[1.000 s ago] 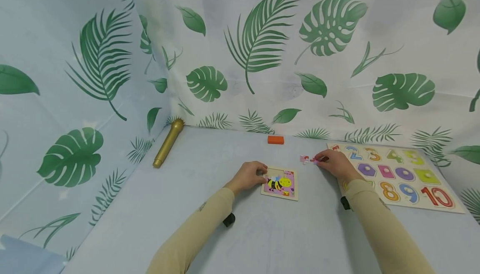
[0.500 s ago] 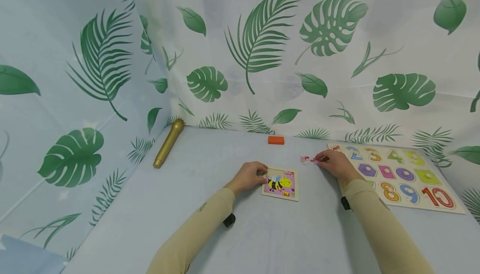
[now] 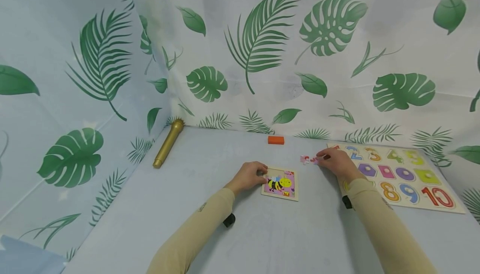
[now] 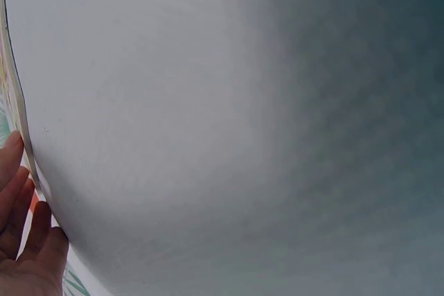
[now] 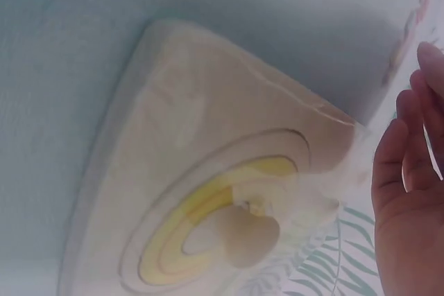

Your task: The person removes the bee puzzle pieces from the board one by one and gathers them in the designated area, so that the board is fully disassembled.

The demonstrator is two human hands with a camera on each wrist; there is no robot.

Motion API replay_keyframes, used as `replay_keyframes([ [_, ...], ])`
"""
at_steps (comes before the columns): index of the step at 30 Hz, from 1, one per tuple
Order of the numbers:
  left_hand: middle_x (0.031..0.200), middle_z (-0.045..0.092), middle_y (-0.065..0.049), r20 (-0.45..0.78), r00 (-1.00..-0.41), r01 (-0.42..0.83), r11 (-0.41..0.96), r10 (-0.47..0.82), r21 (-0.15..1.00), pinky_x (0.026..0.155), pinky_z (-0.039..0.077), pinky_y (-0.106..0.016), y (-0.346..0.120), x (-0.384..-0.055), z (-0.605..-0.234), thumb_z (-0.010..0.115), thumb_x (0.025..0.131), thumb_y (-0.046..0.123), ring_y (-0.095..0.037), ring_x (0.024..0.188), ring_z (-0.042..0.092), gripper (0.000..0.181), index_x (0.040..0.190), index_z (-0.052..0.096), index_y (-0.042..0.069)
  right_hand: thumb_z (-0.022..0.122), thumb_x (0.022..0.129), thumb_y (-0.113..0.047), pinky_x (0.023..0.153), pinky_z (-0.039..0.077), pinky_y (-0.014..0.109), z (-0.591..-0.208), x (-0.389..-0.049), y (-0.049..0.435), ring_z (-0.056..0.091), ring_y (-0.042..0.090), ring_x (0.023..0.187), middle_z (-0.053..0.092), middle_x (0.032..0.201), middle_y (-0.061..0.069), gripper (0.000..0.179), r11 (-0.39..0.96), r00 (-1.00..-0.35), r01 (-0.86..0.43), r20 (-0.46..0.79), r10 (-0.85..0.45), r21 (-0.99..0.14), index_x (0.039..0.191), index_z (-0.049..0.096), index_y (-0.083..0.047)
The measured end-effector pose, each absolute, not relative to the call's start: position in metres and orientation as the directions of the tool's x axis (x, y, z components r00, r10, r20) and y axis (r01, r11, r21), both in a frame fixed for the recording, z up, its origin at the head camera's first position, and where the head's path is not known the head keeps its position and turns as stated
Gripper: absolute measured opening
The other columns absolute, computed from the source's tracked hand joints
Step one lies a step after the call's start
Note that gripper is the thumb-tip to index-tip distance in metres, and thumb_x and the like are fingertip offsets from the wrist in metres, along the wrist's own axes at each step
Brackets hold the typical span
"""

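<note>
My left hand (image 3: 247,176) holds the upper left edge of a small square bee jigsaw puzzle (image 3: 281,184) in a pale wooden frame. In the left wrist view, thumb and fingers (image 4: 35,233) lie along the frame's rim (image 4: 19,116). Farther right, my right hand (image 3: 335,162) is over the table, its fingertips at the right end of some small pink and white puzzle pieces (image 3: 308,160). Its fingers (image 5: 392,154) look loosely bent in the right wrist view, beside the pink edge of the pieces. Whether they touch the pieces is hard to tell.
A wooden number and shape board (image 3: 416,178) lies at the right, partly under the right forearm. An orange block (image 3: 276,140) sits near the back wall. At the back left lies a gold microphone-shaped object (image 3: 168,143). Leaf-patterned cloth (image 3: 262,99) hangs behind the table.
My right hand has shifted slightly right, and more of the pink pieces shows beside its fingertips. The left hand and the bee puzzle have stayed in place.
</note>
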State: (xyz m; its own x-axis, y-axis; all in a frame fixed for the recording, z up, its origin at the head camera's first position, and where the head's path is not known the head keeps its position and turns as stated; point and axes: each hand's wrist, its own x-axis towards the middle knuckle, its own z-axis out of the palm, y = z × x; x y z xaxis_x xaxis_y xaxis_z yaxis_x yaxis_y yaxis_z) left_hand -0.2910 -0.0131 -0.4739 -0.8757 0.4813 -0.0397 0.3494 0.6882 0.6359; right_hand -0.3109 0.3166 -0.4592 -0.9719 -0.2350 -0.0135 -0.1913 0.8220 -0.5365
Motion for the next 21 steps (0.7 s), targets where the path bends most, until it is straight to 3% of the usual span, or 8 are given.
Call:
replay_keyframes([
  [7,0.127,0.064,-0.002,-0.026,-0.873,0.365,0.687,0.487,0.629,0.109,0.039,-0.030,-0.013,-0.293,-0.477,0.076,0.086,0.016,-0.018,0.125,0.054,0.030,0.113,0.071,0.005,0.060,0.096,-0.012,0.097,0.041,0.060,-0.449,-0.307,0.322,0.051,0.042,0.112,0.056,0.124,0.028,0.032,0.811,-0.968,-0.236,0.057,-0.244,-0.535,0.124,0.060,0.004],
  [12,0.128,0.064,-0.002,-0.038,-0.875,0.354,0.689,0.483,0.633,0.109,0.039,-0.031,-0.013,-0.292,-0.475,0.076,0.086,0.015,-0.018,0.126,0.053,0.030,0.113,0.071,0.005,0.058,0.099,-0.017,0.100,0.038,0.060,-0.442,-0.307,0.323,0.048,0.042,0.116,0.054,0.128,0.027,0.034,0.811,-0.977,-0.195,0.036,-0.211,-0.551,0.127,0.058,0.002],
  [21,0.128,0.064,-0.003,-0.040,-0.874,0.354,0.691,0.484,0.630,0.109,0.038,-0.031,-0.013,-0.290,-0.473,0.076,0.086,0.015,-0.018,0.126,0.053,0.030,0.114,0.070,0.005,0.060,0.098,-0.019,0.095,0.045,0.056,-0.437,-0.301,0.308,0.052,0.040,0.113,0.058,0.124,0.024,0.036,0.792,-0.982,-0.172,0.037,-0.186,-0.585,0.127,0.059,0.002],
])
